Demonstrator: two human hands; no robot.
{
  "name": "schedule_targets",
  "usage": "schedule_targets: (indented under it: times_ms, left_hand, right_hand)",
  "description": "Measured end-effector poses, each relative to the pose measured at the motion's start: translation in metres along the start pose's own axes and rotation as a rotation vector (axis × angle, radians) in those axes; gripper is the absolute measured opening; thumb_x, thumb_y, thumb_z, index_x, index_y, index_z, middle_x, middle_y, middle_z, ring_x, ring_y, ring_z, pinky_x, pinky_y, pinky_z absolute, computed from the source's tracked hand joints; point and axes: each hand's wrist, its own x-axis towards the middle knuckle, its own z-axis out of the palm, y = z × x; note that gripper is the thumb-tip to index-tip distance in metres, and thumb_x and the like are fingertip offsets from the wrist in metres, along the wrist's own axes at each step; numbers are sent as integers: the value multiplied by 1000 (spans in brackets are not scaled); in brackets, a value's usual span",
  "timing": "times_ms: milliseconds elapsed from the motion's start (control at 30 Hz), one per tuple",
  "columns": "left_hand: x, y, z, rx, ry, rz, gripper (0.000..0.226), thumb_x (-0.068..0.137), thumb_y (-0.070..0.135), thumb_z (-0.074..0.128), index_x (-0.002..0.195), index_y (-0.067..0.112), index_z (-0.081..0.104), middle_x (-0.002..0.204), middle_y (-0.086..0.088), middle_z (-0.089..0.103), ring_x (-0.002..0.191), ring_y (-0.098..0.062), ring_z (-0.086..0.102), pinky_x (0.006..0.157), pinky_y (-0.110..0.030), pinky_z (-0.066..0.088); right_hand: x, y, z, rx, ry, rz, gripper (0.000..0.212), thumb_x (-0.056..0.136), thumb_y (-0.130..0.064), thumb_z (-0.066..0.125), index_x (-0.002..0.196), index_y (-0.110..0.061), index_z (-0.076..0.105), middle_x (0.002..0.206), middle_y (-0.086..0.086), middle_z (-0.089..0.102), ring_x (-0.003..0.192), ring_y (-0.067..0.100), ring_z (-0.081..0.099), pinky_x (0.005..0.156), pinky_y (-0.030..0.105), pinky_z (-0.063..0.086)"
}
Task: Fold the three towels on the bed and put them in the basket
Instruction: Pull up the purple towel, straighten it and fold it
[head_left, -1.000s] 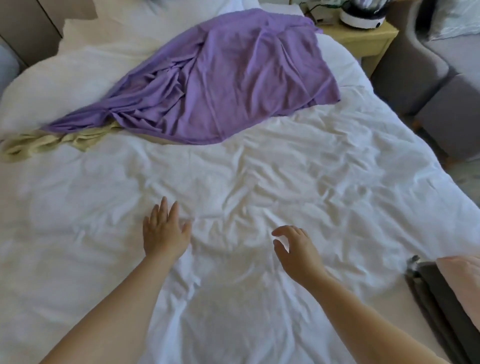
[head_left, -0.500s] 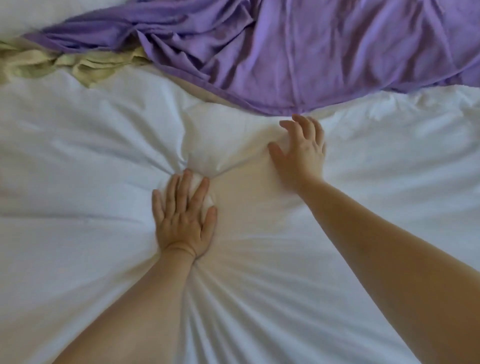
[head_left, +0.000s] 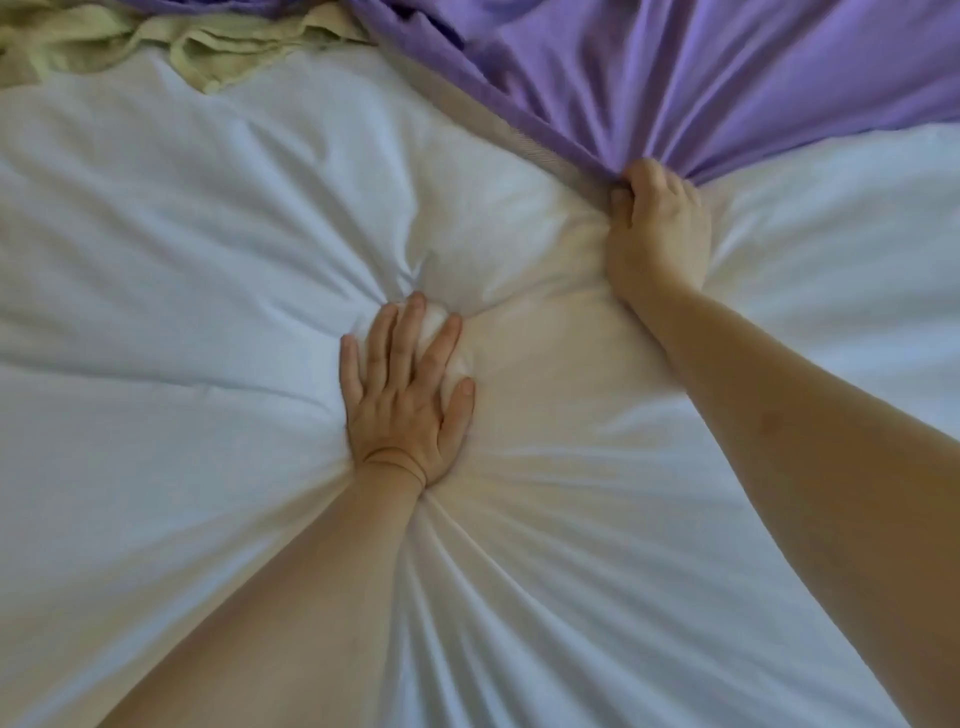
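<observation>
On the bed (head_left: 156, 260), the left grip (head_left: 405, 395) was pressed flat, fingers spread, likely as support. Beyond, an edge of the purple towel (head_left: 727, 78) was clenched in the right grip (head_left: 657, 228), presumably to be dragged closer; the green towel (head_left: 208, 47) was left farthest.

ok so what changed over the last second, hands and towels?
The right hand reached forward across the bed and now grips the near edge of the purple towel, bunching it. The left hand came down flat onto the white duvet and has pressed there, fingers spread, for the last half second. The yellow-green towel lies crumpled beside the purple one, as before.
</observation>
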Motion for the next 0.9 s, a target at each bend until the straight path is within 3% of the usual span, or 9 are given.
schedule_targets:
  times_ms: [200, 333, 500, 633, 700, 767, 833, 900]
  left_hand:
    - [0, -1, 1, -6, 68, 12, 57, 89, 53, 29, 142, 33, 37, 155, 1, 29, 144, -21, 23, 116, -47, 3]
    - [-6, 5, -20, -37, 71, 20, 55, 90, 51, 32, 138, 30, 46, 151, -1, 37, 141, -22, 31, 116, -48, 11]
    - [-74, 6, -63, -33, -234, 21, 65, 91, 51, 16, 149, 26, 28, 158, 2, 22, 145, -17, 19, 118, -38, 9]
    - [-169, 4, -126, -104, -351, 96, 63, 89, 45, 25, 135, 14, 53, 142, -5, 50, 129, -23, 50, 108, -41, 35]
    - [-202, -2, -157, -74, -500, 156, 71, 86, 51, 19, 142, 15, 44, 149, -4, 41, 135, -20, 42, 110, -35, 30]
    - [-219, -7, -185, -162, -624, 116, 60, 93, 49, 32, 143, 17, 39, 152, -2, 37, 136, -19, 38, 108, -30, 31]
    - [-218, -2, -222, -290, -589, 44, 48, 94, 39, 48, 137, 17, 45, 143, -2, 46, 127, -24, 47, 99, -33, 40]
    - [-208, 12, -269, -368, -560, 60, 44, 94, 39, 51, 133, 19, 49, 136, 1, 50, 121, -23, 52, 96, -36, 44]
  right_hand:
    - [-132, 31, -35, -155, -117, -99, 19, 96, -32, 36, 81, -20, 33, 89, 18, 66, 87, 39, 58, 72, 43, 37]
    - [-200, 36, -57, -186, -168, -49, 19, 96, -33, 36, 82, -22, 34, 88, 13, 65, 88, 36, 58, 76, 43, 37]
    - [-277, 34, -90, -206, -283, 25, 25, 98, -39, 31, 90, -20, 45, 96, 7, 66, 96, 31, 57, 82, 42, 37]
    - [-343, 14, -128, -256, -433, 81, 30, 99, -42, 28, 99, -20, 49, 102, 3, 66, 99, 28, 57, 85, 39, 36]
    - [-368, 5, -156, -262, -505, 62, 30, 99, -41, 29, 101, -19, 49, 106, 4, 65, 101, 29, 58, 85, 39, 37]
    - [-378, -7, -188, -276, -531, 1, 29, 99, -39, 32, 102, -16, 50, 106, 6, 66, 99, 31, 59, 83, 38, 38]
    - [-373, -26, -227, -247, -470, -46, 26, 99, -37, 34, 97, -15, 48, 101, 8, 67, 93, 34, 60, 77, 38, 38]
    - [-359, -51, -271, -174, -382, -31, 24, 99, -36, 36, 86, -16, 41, 91, 12, 68, 83, 38, 60, 67, 37, 34]
